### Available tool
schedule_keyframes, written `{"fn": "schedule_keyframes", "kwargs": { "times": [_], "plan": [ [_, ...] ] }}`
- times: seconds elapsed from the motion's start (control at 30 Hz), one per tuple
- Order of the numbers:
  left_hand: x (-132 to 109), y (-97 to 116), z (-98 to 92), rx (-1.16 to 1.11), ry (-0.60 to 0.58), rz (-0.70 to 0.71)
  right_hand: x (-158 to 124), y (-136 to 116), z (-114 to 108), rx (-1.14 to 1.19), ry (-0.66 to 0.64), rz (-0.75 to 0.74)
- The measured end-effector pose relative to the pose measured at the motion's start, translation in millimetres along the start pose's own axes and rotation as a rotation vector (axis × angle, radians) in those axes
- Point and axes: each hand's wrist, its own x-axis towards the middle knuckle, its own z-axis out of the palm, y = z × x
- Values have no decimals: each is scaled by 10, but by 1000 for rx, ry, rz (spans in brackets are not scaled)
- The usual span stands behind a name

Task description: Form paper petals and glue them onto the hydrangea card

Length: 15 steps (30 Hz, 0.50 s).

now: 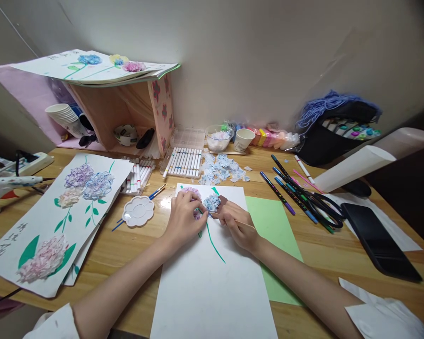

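Note:
A white sheet of paper (212,292) lies in front of me with paper flowers on it. A blue ruffled flower (212,203) sits between my hands, with a purple one (191,191) to its left. A drawn green stem (215,245) curves down the sheet. My left hand (185,214) rests on the paper, fingers bent and slightly apart around the purple petals; its fingertips touch the blue flower's left edge. My right hand (240,226) grips a thin wooden stick (245,225), its tip at the blue flower's lower right. A brown patch (224,202) shows beside that flower.
Torn blue paper bits (222,168) lie behind the sheet, near a marker box (183,161). At left are a finished flower picture (81,226), a white palette (138,211) and a glue gun (7,186). Right: green paper (277,235), pens (277,193), scissors (327,207), a phone (379,240).

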Motion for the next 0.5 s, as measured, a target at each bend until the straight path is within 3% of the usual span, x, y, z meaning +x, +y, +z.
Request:
{"fn": "schedule_keyframes", "kwargs": {
  "times": [0.5],
  "plan": [
    [6, 14, -2, 15, 14, -1, 10, -7, 6, -13, -22, 35]
  ]
}}
